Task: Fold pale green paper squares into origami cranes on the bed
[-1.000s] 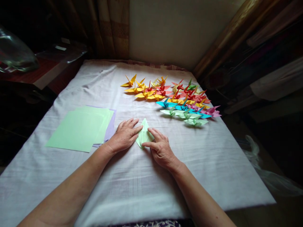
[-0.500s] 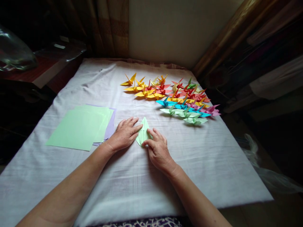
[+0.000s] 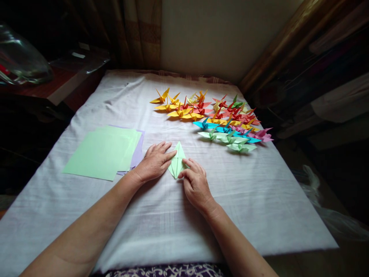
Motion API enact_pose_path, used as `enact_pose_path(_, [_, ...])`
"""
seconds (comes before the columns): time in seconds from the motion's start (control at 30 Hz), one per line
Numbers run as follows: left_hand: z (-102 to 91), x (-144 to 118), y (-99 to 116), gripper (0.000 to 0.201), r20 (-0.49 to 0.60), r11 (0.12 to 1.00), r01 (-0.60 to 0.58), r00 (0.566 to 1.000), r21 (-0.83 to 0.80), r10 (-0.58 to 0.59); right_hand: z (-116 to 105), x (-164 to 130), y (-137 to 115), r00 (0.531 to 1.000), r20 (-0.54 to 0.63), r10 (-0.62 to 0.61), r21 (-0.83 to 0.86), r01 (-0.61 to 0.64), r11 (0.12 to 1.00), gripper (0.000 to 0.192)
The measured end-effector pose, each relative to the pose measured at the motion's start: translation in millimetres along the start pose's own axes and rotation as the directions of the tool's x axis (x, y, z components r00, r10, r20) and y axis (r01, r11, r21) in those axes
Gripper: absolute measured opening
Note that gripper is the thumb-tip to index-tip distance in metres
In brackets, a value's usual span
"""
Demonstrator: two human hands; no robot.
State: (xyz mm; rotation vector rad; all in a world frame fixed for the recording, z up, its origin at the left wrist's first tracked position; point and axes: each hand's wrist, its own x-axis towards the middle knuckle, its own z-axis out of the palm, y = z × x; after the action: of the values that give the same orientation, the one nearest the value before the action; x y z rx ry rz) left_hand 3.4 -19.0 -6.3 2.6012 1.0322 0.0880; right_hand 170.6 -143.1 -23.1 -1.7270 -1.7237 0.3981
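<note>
A pale green paper (image 3: 178, 158), folded into a narrow diamond with a crease down its middle, lies on the white cloth in front of me. My left hand (image 3: 155, 161) rests flat on the left, its fingers stretched out and the fingertips on the paper's left edge. From the right, my right hand (image 3: 195, 182) is curled at the paper's lower right edge. Its index finger touches the right corner and its thumb is close to the bottom point. The underside of the paper is hidden.
Green square sheets (image 3: 100, 154) lie stacked at the left over purple sheets (image 3: 138, 152). Rows of folded paper cranes (image 3: 213, 115) in several colours stand at the back right. A dark red table (image 3: 62, 82) with clear plastic adjoins the far left of the cloth (image 3: 138, 231).
The whole view has shifted slightly, so things sit a little farther right. My right thumb has slid slightly right, away from the paper's bottom point. My left hand stays on the left edge.
</note>
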Motion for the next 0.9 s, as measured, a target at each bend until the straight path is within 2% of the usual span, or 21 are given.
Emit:
enact_pose_path(0.1, [-2.2, -0.5, 1.7, 0.048, 0.019, 1.0, 0.008, 1.0, 0.0, -0.008, -0.8, 1.1, 3.5, 0.998, -0.062, -0.013, 0.022, 0.014, 1.0, 0.03])
enact_pose_path(0.2, [-4.2, -1.1, 3.3, 0.049, 0.033, 1.0, 0.013, 0.999, -0.002, -0.013, -1.6, 1.5, 4.4, 0.995, -0.086, -0.047, -0.026, 0.045, 0.999, 0.03])
enact_pose_path(0.33, [-3.0, -2.6, 2.9, 0.052, 0.019, 1.0, 0.01, 1.0, -0.02, -0.01, -2.0, -2.1, 0.7, 0.985, -0.073, -0.155, -0.137, 0.144, 0.98, 0.027])
enact_pose_path(0.47, [-1.5, -3.9, 3.0, 0.059, -0.003, 0.999, 0.016, 1.0, -0.037, -0.017, -5.2, -3.1, -2.4, 0.971, -0.053, -0.232, -0.154, 0.222, 0.963, 0.021])
enact_pose_path(0.6, [-4.5, -4.4, 8.5, 0.067, 0.033, 0.998, 0.054, 0.998, -0.043, -0.052, -11.6, 4.3, 1.3, 0.962, -0.006, -0.274, -0.114, 0.271, 0.956, 0.02])
enact_pose_path(0.73, [-6.8, -5.6, 15.1, 0.075, 0.051, 0.997, 0.072, 0.996, -0.04, -0.069, -15.9, 14.9, 10.0, 0.954, 0.062, -0.294, -0.107, 0.299, 0.948, 0.027])
enact_pose_path(0.9, [-4.8, -7.7, 15.7, 0.076, 0.044, 0.998, 0.06, 0.997, -0.022, -0.059, -18.3, 29.2, 13.9, 0.94, 0.184, -0.289, -0.256, 0.329, 0.909, 0.03])
